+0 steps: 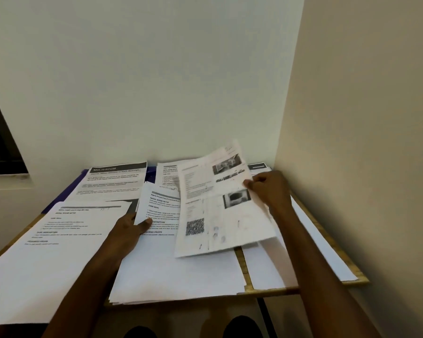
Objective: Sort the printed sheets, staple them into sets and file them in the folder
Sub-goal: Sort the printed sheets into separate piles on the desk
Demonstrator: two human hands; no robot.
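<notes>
We see a printed sheet (220, 203) lifted off the pile, thin white paper, blurred, with grey photos, a QR code and text blocks, slightly curled. The right hand (270, 189) pinches its right edge, fingers (250, 184) closed tight on the paper. Left of those fingers and lower, a centre stack (171, 259) of flat white sheets carries headed text; the lifted sheet overlaps its upper right. The left hand (130, 230) grips that stack's left edge, thumb (144, 224) on top, the other fingers hidden under the paper. Further left of it lies a large text sheet (54, 240), and beyond that a sheet with a dark header band (112, 181). More pages (167, 175) sit behind the lifted sheet. A dark blue flat thing (150, 171) shows under the far sheets; we cannot tell whether it is the folder. The wooden counter (242, 267) shows as a bare strip below the right fingers, in a corner of pale walls (156, 81).
</notes>
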